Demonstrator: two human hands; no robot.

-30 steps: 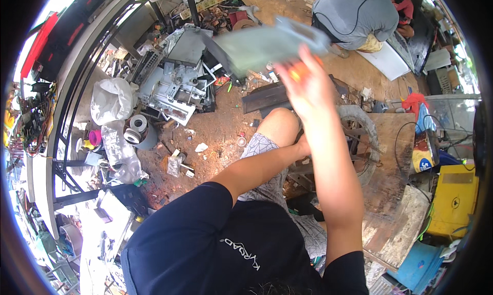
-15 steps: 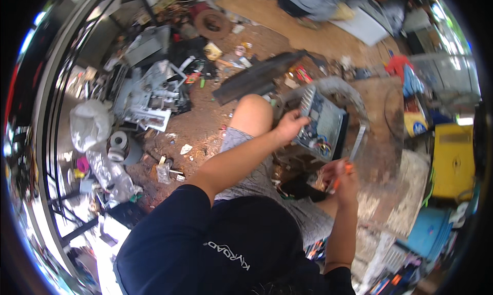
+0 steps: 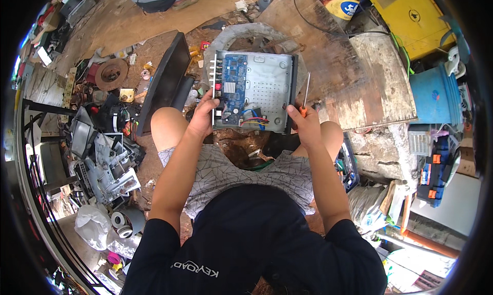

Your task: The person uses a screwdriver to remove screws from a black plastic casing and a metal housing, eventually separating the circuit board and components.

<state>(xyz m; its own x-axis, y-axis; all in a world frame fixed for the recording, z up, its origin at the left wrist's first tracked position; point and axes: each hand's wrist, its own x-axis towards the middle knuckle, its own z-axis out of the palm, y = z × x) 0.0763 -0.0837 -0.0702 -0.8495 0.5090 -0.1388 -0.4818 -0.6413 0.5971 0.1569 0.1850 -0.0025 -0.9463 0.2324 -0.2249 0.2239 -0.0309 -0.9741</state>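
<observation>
While both hands (image 3: 203, 113) (image 3: 308, 126) grip the metal case (image 3: 269, 89), the right also a screwdriver (image 3: 303, 111), a circuit board (image 3: 234, 73) lies inside.

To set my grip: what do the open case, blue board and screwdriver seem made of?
Open case: likely thin sheet metal, dull grey with rows of small holes. Blue board: probably resin laminate, blue-coated, dotted with small components. Screwdriver: bright slim shaft, likely steel; orange handle, partly hidden by the right hand, perhaps plastic.
</observation>
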